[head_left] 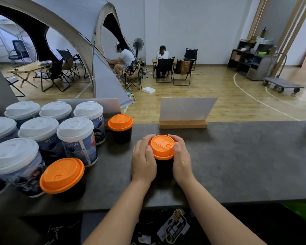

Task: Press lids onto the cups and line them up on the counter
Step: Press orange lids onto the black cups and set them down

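**Seating an orange lid with both hands**

Cupping the dark cup (163,167) from either side, the left hand (143,160) and right hand (181,159) curl their fingers round the rim of the orange lid (162,146), thumbs lying along its near edge. The cup stands upright on the dark counter (237,156), directly between the hands and equally close to both, its long axis vertical, so any pressing goes straight down. Whether the lid is fully snapped on cannot be told; the far rim sits behind the fingertips and most of the cup wall is hidden by the palms.

To the far left stands another orange-lidded dark cup (120,127), and nearer on the left a third (63,176), so the row probably runs leftward from the hands. Beyond these cluster the white-lidded printed cups (76,138), some cut off by the left edge.
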A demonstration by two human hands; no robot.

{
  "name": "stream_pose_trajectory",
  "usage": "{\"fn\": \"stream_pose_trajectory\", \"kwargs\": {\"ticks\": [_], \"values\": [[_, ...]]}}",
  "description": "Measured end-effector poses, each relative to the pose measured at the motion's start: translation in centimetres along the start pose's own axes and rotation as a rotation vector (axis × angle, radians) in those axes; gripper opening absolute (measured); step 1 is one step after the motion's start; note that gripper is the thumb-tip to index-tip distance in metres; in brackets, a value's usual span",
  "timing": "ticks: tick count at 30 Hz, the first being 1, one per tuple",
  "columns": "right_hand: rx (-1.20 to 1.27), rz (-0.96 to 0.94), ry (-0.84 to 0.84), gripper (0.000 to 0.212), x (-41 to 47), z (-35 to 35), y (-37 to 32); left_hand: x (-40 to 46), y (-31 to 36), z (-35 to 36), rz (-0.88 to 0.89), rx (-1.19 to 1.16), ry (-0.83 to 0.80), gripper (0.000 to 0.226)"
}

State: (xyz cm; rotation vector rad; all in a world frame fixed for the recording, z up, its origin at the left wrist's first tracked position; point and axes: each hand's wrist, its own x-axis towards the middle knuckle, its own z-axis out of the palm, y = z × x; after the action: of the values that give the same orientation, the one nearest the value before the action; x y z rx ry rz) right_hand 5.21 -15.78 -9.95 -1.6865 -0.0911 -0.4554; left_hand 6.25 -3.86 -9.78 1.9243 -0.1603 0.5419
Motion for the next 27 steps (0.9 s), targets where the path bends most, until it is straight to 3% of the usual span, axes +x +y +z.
{"fn": "stream_pose_trajectory", "kwargs": {"ticks": [11, 19, 23, 27], "values": [[0.278, 0.185, -0.166, 0.060, 0.8, -0.2, -0.7, 0.0, 0.0, 0.2, -0.042, -0.116, -0.115, 0.058], [0.272, 0.230, -0.151, 0.045, 1.1, 0.5, -0.5, -0.1, -0.1, 0.3, -0.007, -0.054, -0.082, 0.053], [0.276, 0.220, -0.127, 0.059, 0.7, 0.7, -0.5, -0.1, -0.4, 0.4, 0.003, -0.016, -0.059, 0.050], [0.292, 0.206, -0.121, 0.059, 0.5, 0.7, -0.4, -0.3, -0.3, 0.3, 0.059, -0.013, -0.025, 0.047]]}}
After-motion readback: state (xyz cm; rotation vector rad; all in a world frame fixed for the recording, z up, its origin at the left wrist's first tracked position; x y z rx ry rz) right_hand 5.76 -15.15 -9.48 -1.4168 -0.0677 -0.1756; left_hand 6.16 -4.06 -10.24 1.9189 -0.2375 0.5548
